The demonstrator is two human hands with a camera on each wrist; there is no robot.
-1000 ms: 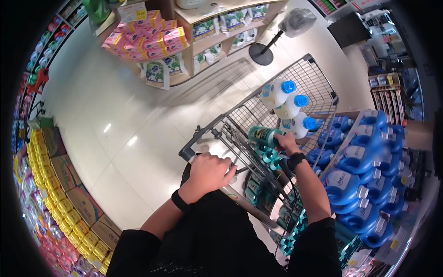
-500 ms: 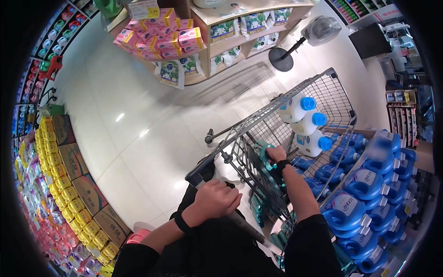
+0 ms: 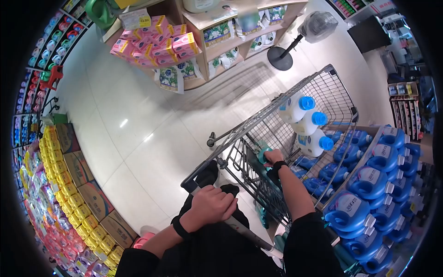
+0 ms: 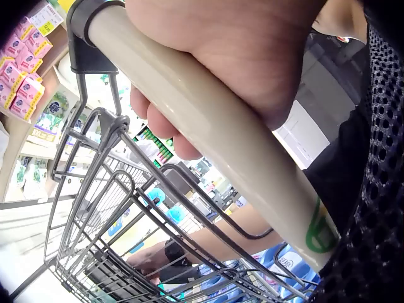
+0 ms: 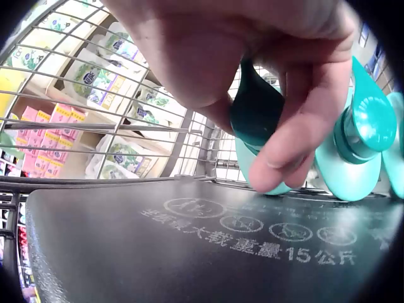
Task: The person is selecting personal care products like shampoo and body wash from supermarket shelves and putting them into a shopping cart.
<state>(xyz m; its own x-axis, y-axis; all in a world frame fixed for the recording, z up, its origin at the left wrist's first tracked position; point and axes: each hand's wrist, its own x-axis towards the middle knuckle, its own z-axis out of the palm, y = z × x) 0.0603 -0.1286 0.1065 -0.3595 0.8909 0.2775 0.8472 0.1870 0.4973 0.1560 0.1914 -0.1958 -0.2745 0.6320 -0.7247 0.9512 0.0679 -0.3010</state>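
Note:
My left hand (image 3: 210, 205) grips the pale handle bar (image 4: 208, 126) of a wire shopping cart, fingers curled round it. Inside the cart, my right hand (image 3: 274, 157) pinches the dark teal cap (image 5: 255, 107) of a teal bottle; the fingers hide part of its body. Beside it in the right wrist view stand more teal bottles, one with a glossy rounded top (image 5: 372, 120). A dark plastic seat flap (image 5: 126, 246) with white lettering lies just below that hand. Three white bottles (image 3: 314, 143) with blue caps stand farther forward in the cart basket (image 3: 339, 90).
Blue detergent jugs (image 3: 348, 210) are stacked close along the cart's right side. Ahead, a wooden shelf (image 3: 198, 34) carries pink boxes (image 3: 159, 44) and printed bags. Yellow packs (image 3: 69, 191) and cartons (image 3: 94, 198) line the left. A stand with a round base (image 3: 280, 58) is beyond the cart.
My right hand has lowered the teal bottle from above the cart down into it, behind the white bottles. My left hand's fingers have closed round the handle. The cart sits farther right in view.

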